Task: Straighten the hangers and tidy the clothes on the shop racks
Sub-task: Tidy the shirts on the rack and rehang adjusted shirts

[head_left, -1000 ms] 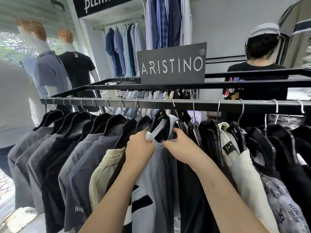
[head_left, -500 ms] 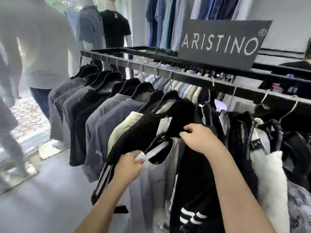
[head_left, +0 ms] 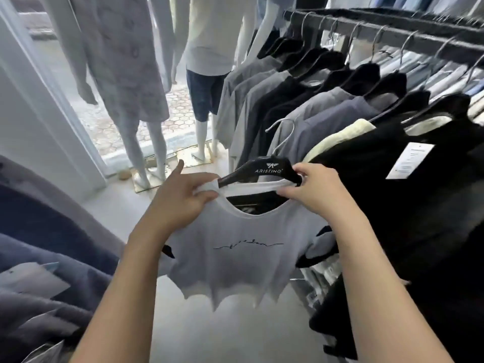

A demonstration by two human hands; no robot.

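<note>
**In mid-frame, white T-shirt and hanger held clear of the rail**

At the centre of the frame, held up in both hands: a white short-sleeved T-shirt (head_left: 235, 260) with a thin dark script line across the chest, hung on a black plastic hanger (head_left: 264, 170) lettered ARISTINO, with the silver wire hook turned to the upper left and free of the rail. Left hand (head_left: 183, 203) curled round the shirt's collar and shoulder at the hanger's left end, index finger sticking out straight. Right hand (head_left: 314, 191) pinching the collar band against the hanger's right end, fingers bent over it.

Across the upper right, a dark metal rack rail (head_left: 392, 30) carrying a close row of grey, slate-blue and black shirts (head_left: 301, 100) on black hangers. Nearer, a cream garment (head_left: 337, 137) just beside a black one bearing a white paper tag (head_left: 410, 159). In the upper left, white mannequins (head_left: 204, 61) in pale tops by the doorway, one in dark shorts. At the lower left edge, folds of dark blue-grey cloth (head_left: 52, 231).
</note>
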